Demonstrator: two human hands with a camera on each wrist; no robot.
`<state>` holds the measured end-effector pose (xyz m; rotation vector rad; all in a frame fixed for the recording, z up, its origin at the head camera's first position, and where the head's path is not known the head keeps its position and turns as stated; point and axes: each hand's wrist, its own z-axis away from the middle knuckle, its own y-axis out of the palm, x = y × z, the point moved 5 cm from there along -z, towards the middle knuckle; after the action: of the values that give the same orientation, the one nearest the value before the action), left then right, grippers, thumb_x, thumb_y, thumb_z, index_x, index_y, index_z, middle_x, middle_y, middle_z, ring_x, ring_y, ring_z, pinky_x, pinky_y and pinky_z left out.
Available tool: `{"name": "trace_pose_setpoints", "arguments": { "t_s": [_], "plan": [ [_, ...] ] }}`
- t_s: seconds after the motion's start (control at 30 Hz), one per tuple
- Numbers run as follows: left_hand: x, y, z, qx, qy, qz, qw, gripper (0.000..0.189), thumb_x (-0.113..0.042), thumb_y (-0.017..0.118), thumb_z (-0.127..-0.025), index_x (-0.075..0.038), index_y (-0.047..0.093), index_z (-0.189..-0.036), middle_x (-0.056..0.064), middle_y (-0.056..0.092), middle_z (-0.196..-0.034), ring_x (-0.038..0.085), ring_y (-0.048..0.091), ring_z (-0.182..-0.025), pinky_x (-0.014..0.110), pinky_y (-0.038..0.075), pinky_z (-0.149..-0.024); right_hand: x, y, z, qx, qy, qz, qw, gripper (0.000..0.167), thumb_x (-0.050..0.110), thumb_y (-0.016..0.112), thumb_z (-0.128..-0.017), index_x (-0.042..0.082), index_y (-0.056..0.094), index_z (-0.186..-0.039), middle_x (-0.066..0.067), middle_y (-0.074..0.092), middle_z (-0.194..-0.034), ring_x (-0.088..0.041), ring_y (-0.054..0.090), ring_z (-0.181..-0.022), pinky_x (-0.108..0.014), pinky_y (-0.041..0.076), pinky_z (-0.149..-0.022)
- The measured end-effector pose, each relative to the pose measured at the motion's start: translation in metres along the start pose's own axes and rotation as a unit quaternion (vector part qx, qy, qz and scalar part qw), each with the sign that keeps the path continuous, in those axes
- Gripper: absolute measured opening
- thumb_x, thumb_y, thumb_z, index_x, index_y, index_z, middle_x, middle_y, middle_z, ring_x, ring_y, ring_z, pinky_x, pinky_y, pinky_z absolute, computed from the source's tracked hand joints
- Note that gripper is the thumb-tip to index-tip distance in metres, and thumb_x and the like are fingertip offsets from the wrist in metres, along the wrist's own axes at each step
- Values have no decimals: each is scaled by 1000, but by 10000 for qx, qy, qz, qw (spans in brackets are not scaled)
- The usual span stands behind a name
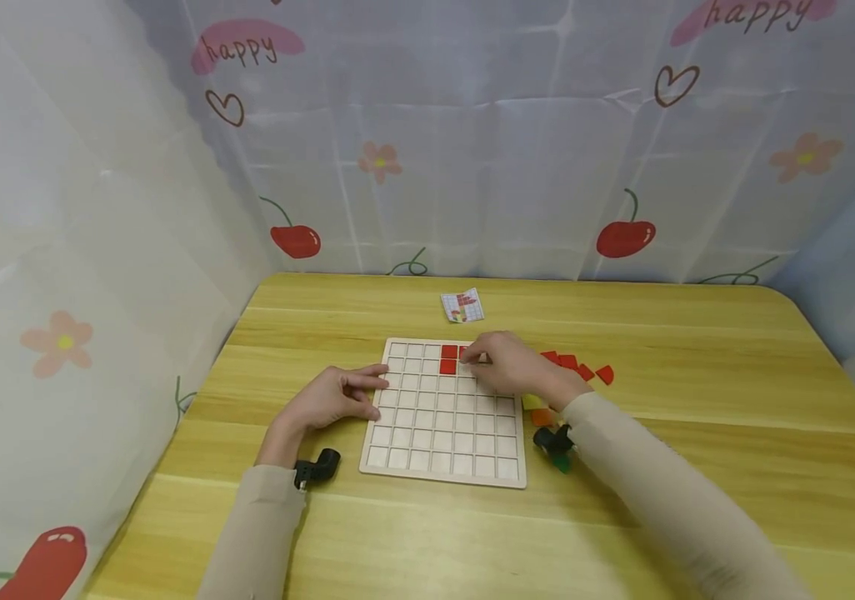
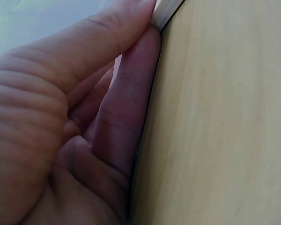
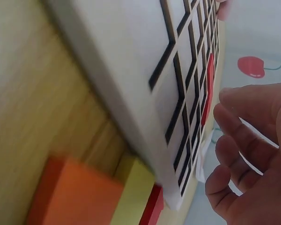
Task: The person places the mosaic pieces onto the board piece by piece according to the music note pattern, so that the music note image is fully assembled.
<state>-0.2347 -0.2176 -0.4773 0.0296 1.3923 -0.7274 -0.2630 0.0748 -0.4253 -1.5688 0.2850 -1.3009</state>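
Note:
A white gridded board (image 1: 427,421) lies on the table. Red square tiles (image 1: 447,367) sit in cells of its far rows. My left hand (image 1: 330,396) rests at the board's left edge, thumb and fingers touching its side; the left wrist view shows the thumb (image 2: 98,42) at the rim. Over the far right part of the board is my right hand (image 1: 506,362), its fingertips at a partly hidden red tile (image 1: 462,352). In the right wrist view no piece shows between that hand's loosely bent fingers (image 3: 236,145), and the red tiles (image 3: 209,89) lie behind them.
Loose red pieces (image 1: 567,361) lie right of the board, some fan-shaped (image 1: 605,374). Nearer are yellow (image 1: 531,402), orange (image 1: 542,417) and green (image 1: 562,463) pieces, partly hidden by the right arm. A small printed pattern card (image 1: 462,306) lies beyond the board.

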Motion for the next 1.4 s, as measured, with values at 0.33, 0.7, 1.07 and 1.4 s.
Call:
{"name": "trace_pose_setpoints", "arguments": {
  "t_s": [0.33, 0.7, 1.07, 1.4],
  "plan": [
    [-2, 0, 0, 32, 2, -46, 10000, 45, -14, 89, -80, -16, 77, -123, -6, 52, -156, 20, 32, -156, 18, 50, -87, -17, -17, 21, -207, -265, 210, 9992, 23, 10, 67, -98, 7, 77, -119, -11, 73, -120, -24, 64, -103, -44, 54, -91],
    [0, 0, 1, 21, 39, -82, 10000, 43, -14, 89, -80, -17, 78, -122, -6, 54, -155, 18, 33, -155, 16, 48, -90, -42, -27, 35, -371, 112, 104, 9992, 29, 8, 70, -96, 5, 73, -124, -10, 72, -116, -21, 58, -90, -37, 51, -83],
    [-1, 0, 1, 12, 54, -88, 9999, 44, -13, 88, -81, -15, 77, -123, -5, 53, -156, 19, 33, -156, 16, 48, -89, -76, -42, 42, -471, 392, -25, 9981, 32, 6, 70, -94, 2, 71, -125, -17, 69, -121, -31, 63, -101, -44, 54, -89],
    [-2, 0, 1, 24, 95, -78, 9999, 44, -13, 88, -81, -14, 77, -124, -3, 53, -156, 21, 33, -156, 16, 48, -89, -93, -43, 41, -258, 755, 185, 9966, 38, 5, 73, -89, 0, 69, -127, -18, 71, -125, -35, 64, -111, -55, 51, -101]
  ]
}}
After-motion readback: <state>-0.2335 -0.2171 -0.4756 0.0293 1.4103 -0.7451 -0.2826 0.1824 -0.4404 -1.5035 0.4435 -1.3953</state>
